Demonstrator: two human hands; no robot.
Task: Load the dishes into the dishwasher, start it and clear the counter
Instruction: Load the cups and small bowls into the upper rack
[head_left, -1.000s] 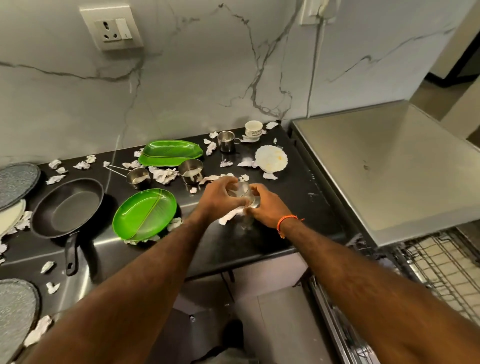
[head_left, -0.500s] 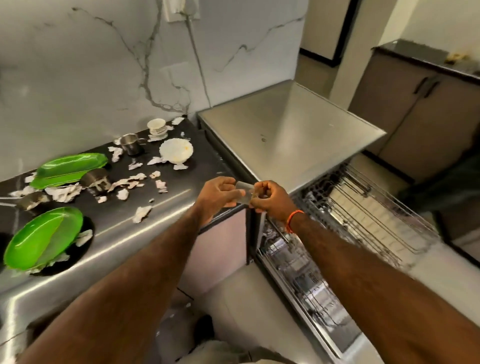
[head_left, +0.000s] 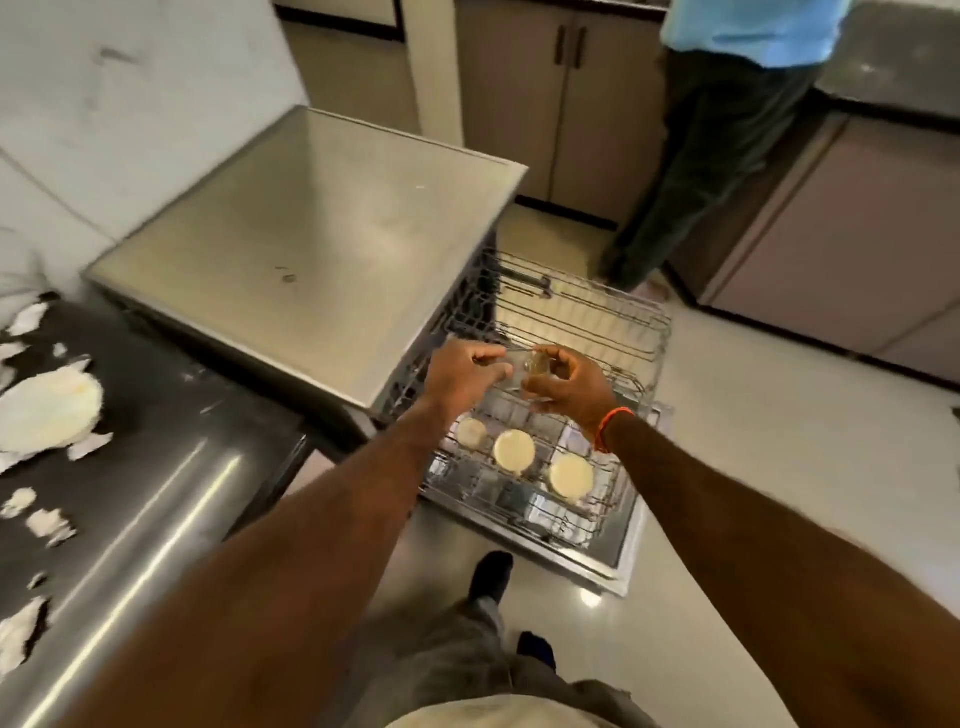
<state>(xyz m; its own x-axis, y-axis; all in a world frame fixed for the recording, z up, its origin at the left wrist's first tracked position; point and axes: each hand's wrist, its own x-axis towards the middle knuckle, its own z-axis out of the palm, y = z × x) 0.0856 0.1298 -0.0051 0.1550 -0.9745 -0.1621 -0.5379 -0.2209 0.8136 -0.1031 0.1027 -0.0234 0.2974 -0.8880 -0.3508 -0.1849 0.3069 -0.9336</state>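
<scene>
Both my hands hold a small clear glass (head_left: 536, 364) above the pulled-out upper wire rack (head_left: 613, 322) of the open dishwasher (head_left: 322, 228). My left hand (head_left: 462, 371) pinches the glass from the left. My right hand (head_left: 569, 384), with an orange wristband, curls round it from the right. Three cream round dishes (head_left: 514, 449) sit in the lower rack (head_left: 524, 499) just under my wrists. The glass is blurred and partly hidden by my fingers.
The dark counter (head_left: 156, 467) at left carries a white plate (head_left: 49, 410) and torn paper scraps (head_left: 49, 527). A person (head_left: 717, 130) in a blue shirt stands at the back right by brown cabinets (head_left: 852, 244). Pale floor lies right of the dishwasher door (head_left: 628, 556).
I have lifted the glass off the counter and carried it right, over the dishwasher rack. My view swung right with it, away from the green plates and pan.
</scene>
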